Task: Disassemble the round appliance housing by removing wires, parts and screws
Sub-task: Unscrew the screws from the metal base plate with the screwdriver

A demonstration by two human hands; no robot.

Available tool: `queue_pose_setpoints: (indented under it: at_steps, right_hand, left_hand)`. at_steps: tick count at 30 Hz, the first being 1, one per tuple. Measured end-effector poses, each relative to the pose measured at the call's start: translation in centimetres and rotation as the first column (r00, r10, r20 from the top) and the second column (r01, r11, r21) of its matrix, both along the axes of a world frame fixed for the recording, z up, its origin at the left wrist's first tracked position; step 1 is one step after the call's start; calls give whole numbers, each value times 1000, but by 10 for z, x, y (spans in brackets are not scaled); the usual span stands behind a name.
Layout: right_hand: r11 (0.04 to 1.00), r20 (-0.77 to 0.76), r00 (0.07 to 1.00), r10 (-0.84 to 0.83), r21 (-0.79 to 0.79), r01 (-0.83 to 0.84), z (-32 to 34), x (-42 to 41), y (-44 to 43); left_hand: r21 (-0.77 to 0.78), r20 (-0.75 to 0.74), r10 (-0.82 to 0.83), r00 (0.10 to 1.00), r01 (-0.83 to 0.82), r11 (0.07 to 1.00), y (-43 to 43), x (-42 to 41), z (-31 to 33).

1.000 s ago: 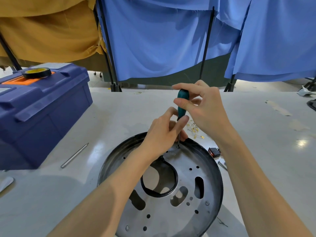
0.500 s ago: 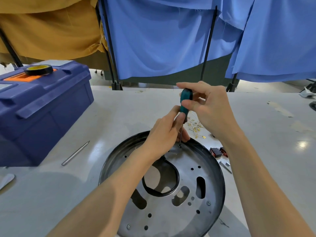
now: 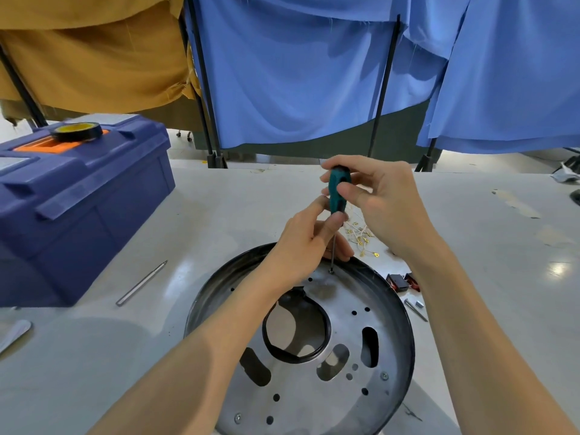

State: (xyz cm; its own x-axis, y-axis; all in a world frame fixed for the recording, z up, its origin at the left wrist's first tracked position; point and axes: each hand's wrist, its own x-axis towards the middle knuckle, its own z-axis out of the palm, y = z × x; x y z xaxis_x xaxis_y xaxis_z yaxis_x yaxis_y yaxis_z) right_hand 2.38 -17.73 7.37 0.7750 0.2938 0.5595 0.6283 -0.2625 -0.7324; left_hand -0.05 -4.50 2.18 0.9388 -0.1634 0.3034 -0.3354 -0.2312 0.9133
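Note:
The round appliance housing [image 3: 398, 324], a black-rimmed dish with a perforated metal plate inside, lies on the table in front of me. A teal-handled screwdriver [image 3: 337, 193] stands upright with its tip on a screw [image 3: 331, 271] near the housing's far rim. My right hand [image 3: 381, 202] grips the handle from the right. My left hand [image 3: 306, 243] pinches the handle's lower end and the shaft. Two more screws [image 3: 384, 376] sit in the plate near its front edge. A black ring [image 3: 296, 328] lines the plate's central opening.
A blue toolbox [image 3: 78, 196] with a tape roll [image 3: 77, 131] on its lid stands at the left. A metal rod [image 3: 141, 283] lies beside it. Loose wires with gold terminals [image 3: 361, 237], a black-and-red part [image 3: 401, 282] and a bolt [image 3: 416, 310] lie right of the housing. Blue curtains hang behind.
Both hands stay on the screwdriver over the same screw. My right fingers have shifted round the handle. The view has drifted slightly, nothing else moved.

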Motion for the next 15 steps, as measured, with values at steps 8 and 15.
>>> queue_pose_setpoints:
  at_steps: [8, 15]
  right_hand:
    - [999, 4, 1000, -19, 46, 19, 1, -2, -1]
    - [999, -12, 1000, 1, 34, -1, 2, -2, 0]
  left_hand:
    - [10, -5, 27, 1000, -27, 1000, -1, -2, 2]
    - [22, -21, 36, 999, -36, 999, 1, 0, 1]
